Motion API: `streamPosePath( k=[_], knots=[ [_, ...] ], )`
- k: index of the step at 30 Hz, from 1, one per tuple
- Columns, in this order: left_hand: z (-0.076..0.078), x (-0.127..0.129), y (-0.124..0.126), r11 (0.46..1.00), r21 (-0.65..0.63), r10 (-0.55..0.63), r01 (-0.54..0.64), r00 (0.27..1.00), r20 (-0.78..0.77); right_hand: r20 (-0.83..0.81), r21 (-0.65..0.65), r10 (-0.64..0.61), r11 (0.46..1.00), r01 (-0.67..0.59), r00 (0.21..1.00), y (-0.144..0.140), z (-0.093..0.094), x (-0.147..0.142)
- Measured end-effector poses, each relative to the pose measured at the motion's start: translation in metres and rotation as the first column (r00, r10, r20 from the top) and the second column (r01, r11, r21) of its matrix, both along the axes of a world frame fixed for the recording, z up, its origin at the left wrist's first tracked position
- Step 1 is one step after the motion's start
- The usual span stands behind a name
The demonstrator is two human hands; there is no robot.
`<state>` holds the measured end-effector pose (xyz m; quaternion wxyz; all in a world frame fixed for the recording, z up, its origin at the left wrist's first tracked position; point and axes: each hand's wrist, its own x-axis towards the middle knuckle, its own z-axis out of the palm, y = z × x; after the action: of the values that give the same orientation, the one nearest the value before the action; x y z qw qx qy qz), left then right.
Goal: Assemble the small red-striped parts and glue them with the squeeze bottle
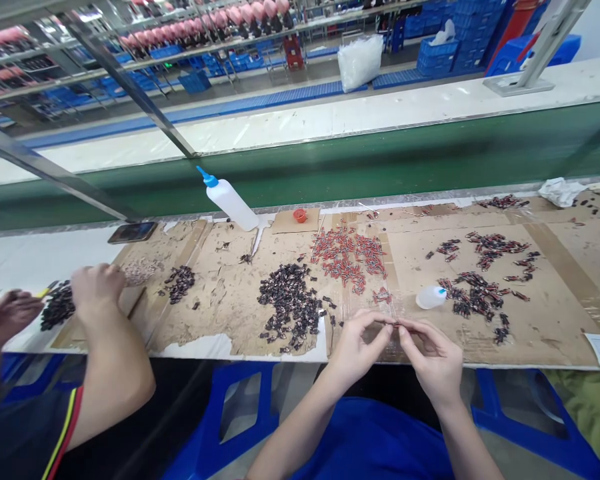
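Observation:
My left hand (pixel 359 343) and my right hand (pixel 430 353) meet at the near edge of the cardboard-covered bench (pixel 230 313), fingertips pinched together on a small part (pixel 394 325) too small to make out. A pile of red parts (pixel 347 257) lies just beyond my hands. A heap of black parts (pixel 290 307) sits to the left of my left hand. Assembled black-and-red pieces (pixel 475 293) are scattered to the right, next to a small white bottle (pixel 430 297) lying on its side.
A co-worker's hands (pixel 97 287) work at a black pile (pixel 57 307) on the left. A white squeeze bottle with a blue tip (pixel 230 200), a red cap (pixel 300 215) and a phone (pixel 133 232) stand further back. A green conveyor belt (pixel 380 160) runs behind.

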<state>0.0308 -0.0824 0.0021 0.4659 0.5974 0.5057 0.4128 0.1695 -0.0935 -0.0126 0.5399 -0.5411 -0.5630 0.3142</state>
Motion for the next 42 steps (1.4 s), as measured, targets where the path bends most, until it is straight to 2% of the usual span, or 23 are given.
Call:
streamPosePath(
  k=[3, 5, 6, 8, 10, 11, 13, 15, 18, 21, 24, 26, 28, 30, 34, 38, 42],
  knots=[
    [-0.001, -0.006, 0.001, 0.997, 0.056, -0.056, 0.062, 0.994, -0.093, 0.125, 0.111, -0.134, 0.987, 0.12, 0.983, -0.002, 0.0, 0.021],
    [0.0, -0.02, 0.003, 0.992, 0.128, 0.018, 0.015, 0.967, -0.256, 0.132, 0.192, -0.32, 0.937, 0.293, 0.938, 0.001, 0.0, 0.039],
    [-0.001, -0.03, 0.005, 0.984, 0.173, 0.096, -0.038, 0.933, -0.345, 0.114, 0.199, -0.413, 0.901, 0.387, 0.904, 0.004, 0.0, 0.049],
    [-0.002, -0.05, 0.007, 0.975, 0.198, 0.178, -0.104, 0.899, -0.401, 0.099, 0.191, -0.52, 0.847, 0.497, 0.848, 0.014, -0.002, 0.067],
    [-0.005, -0.065, 0.007, 0.968, 0.208, 0.219, -0.141, 0.877, -0.428, 0.237, 0.249, -0.501, 0.86, 0.446, 0.833, 0.024, -0.004, 0.079],
    [-0.007, -0.07, 0.006, 0.966, 0.214, 0.226, -0.142, 0.867, -0.444, 0.365, 0.282, -0.469, 0.879, 0.384, 0.805, 0.028, -0.006, 0.082],
    [-0.011, -0.072, 0.004, 0.965, 0.231, 0.221, -0.12, 0.847, -0.484, 0.504, 0.325, -0.411, 0.905, 0.274, 0.76, 0.035, -0.01, 0.082],
    [-0.015, -0.07, 0.003, 0.966, 0.246, 0.203, -0.081, 0.828, -0.523, 0.57, 0.31, -0.34, 0.932, 0.187, 0.748, 0.039, -0.016, 0.076],
    [-0.019, -0.066, 0.003, 0.966, 0.255, 0.179, -0.037, 0.808, -0.562, 0.574, 0.262, -0.263, 0.956, 0.131, 0.775, 0.046, -0.022, 0.065],
    [-0.021, -0.063, 0.007, 0.962, 0.271, 0.179, -0.019, 0.796, -0.579, 0.466, 0.173, -0.189, 0.978, 0.12, 0.864, 0.049, -0.025, 0.058],
    [-0.024, -0.052, 0.015, 0.969, 0.245, 0.144, -0.009, 0.831, -0.538, 0.172, -0.004, -0.095, 0.995, 0.097, 0.98, 0.045, -0.026, 0.056],
    [-0.027, -0.041, 0.022, 0.974, 0.226, 0.127, -0.011, 0.853, -0.506, -0.02, -0.103, -0.068, 0.992, 0.066, 0.997, 0.041, -0.025, 0.055],
    [-0.03, -0.031, 0.027, 0.972, 0.233, 0.144, -0.029, 0.857, -0.495, -0.132, -0.146, -0.071, 0.988, 0.051, 0.989, 0.037, -0.025, 0.055],
    [-0.033, -0.025, 0.027, 0.967, 0.248, 0.169, -0.049, 0.854, -0.492, -0.226, -0.132, -0.109, 0.988, 0.081, 0.968, 0.036, -0.024, 0.054],
    [-0.037, -0.026, 0.017, 0.976, 0.212, 0.143, -0.045, 0.868, -0.476, -0.433, -0.089, -0.193, 0.981, 0.172, 0.88, 0.037, -0.021, 0.046],
    [-0.036, -0.028, 0.002, 0.99, 0.139, 0.095, -0.036, 0.889, -0.448, -0.537, -0.155, -0.216, 0.975, 0.156, 0.816, 0.038, -0.018, 0.036],
    [-0.027, -0.023, -0.003, 0.999, 0.026, 0.046, -0.038, 0.898, -0.437, -0.577, -0.222, -0.241, 0.966, 0.135, 0.781, 0.036, -0.017, 0.028]
  ],
)
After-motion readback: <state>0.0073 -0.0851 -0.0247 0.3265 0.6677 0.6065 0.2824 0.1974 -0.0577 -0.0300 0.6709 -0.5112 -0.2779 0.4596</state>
